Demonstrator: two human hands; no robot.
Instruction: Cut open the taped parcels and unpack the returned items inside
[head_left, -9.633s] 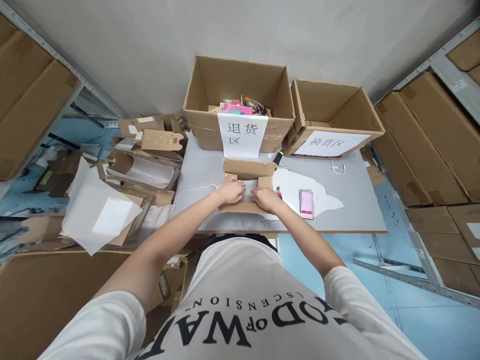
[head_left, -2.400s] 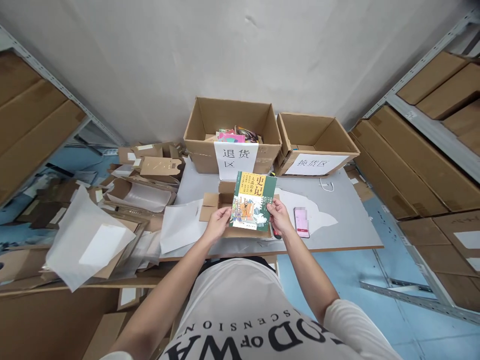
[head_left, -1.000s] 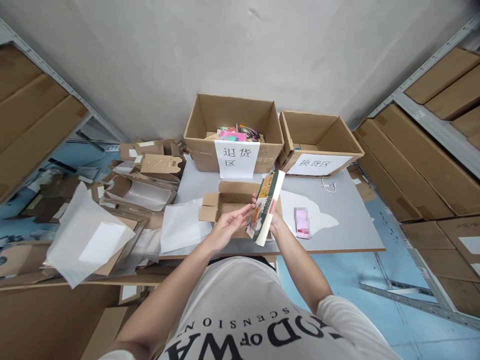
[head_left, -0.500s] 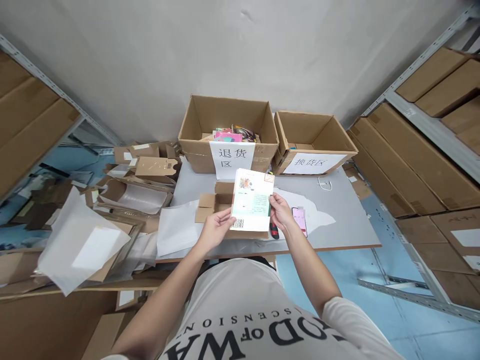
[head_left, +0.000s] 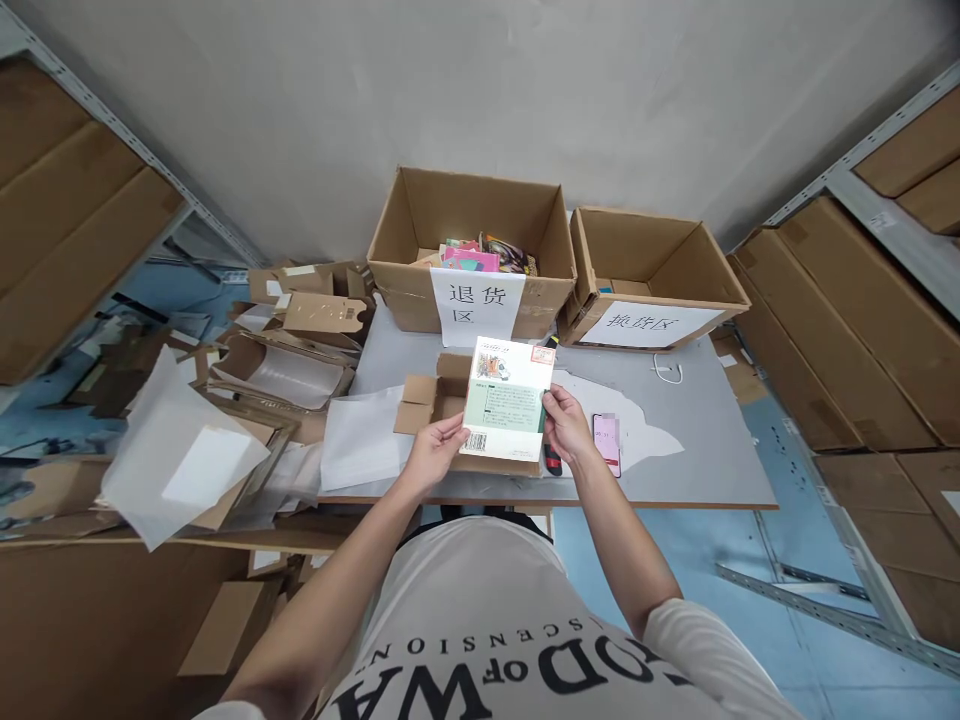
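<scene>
A white and green book (head_left: 508, 402) with a barcode and a small picture on its cover is held up between both hands. My left hand (head_left: 436, 447) pinches its lower left edge, and my right hand (head_left: 568, 425) grips the right edge. Behind and below the book lies an open small cardboard box (head_left: 420, 405), partly hidden by it. A black and red tool (head_left: 553, 462) is beside my right hand, mostly covered. A phone with a pink screen (head_left: 607, 445) rests on the table to the right.
At the back of the table (head_left: 705, 465) stand a large carton (head_left: 397, 300) holding books and a second carton (head_left: 660, 285), both with handwritten paper signs. Opened packaging (head_left: 277, 375) and white sheets (head_left: 184, 450) are piled at the left. Shelves of cartons (head_left: 847, 330) flank the right.
Both hands still hold the book, whose cover now shows more clearly, with less glare. The view has shifted slightly, so the cartons appear further right.
</scene>
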